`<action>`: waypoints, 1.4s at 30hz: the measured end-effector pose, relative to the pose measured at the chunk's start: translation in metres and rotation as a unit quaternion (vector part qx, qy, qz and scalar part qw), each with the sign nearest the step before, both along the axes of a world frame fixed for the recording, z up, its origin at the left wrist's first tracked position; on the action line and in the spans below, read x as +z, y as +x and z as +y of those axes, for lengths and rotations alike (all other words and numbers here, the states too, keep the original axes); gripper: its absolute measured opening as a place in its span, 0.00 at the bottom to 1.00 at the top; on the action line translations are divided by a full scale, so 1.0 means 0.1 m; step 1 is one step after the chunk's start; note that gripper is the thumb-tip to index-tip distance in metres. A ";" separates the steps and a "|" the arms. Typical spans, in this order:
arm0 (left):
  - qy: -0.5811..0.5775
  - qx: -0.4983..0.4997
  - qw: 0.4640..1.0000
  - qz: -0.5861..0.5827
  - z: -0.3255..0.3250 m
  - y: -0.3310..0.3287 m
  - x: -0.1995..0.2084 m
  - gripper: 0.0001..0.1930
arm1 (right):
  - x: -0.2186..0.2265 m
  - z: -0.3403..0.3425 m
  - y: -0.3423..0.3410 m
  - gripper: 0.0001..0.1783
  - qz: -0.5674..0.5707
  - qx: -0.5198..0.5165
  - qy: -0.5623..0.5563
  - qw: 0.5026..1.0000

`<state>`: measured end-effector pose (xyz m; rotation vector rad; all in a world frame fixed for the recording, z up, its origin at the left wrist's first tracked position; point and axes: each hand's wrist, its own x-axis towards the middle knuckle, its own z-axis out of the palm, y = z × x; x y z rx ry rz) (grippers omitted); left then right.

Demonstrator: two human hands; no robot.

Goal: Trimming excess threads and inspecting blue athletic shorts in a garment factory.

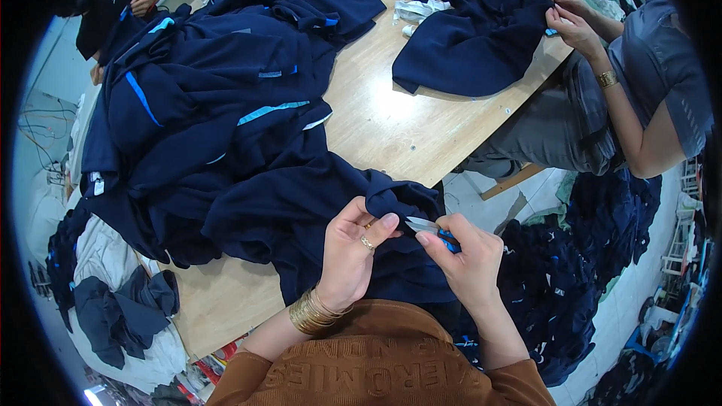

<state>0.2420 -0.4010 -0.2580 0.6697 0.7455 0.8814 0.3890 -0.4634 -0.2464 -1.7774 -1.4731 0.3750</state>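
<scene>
My left hand (353,244) pinches an edge of a navy blue garment (263,214), with thumb and fingers closed on the cloth. Gold bangles ring that wrist. In my right hand (470,256) is a small pair of thread snips (423,225) with pale metal blades and blue handles. The blade tips point left and lie close beside the cloth at my left fingertips; whether they touch it I cannot tell. The garment spreads from my hands down over my lap and back onto the table.
A large pile of navy garments (203,90) with light blue strips covers the wooden table (391,124) on the left. At right a seated person (647,83) handles navy cloth (481,37); another person (120,7) stands far left. Navy garments (545,278) heap on the floor at right.
</scene>
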 end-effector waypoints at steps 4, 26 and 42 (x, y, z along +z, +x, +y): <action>-0.005 0.009 1.000 -0.011 0.01 0.01 0.00 0.08 | 0.01 -0.01 0.00 0.17 0.020 -0.018 0.006 1.000; -0.012 0.035 0.999 -0.006 -0.02 0.04 0.07 0.10 | 0.05 0.03 -0.02 0.14 0.017 -0.003 0.011 1.000; -0.026 0.051 0.998 -0.018 -0.04 0.07 0.03 0.10 | 0.02 0.05 -0.05 0.14 0.028 -0.009 0.023 0.999</action>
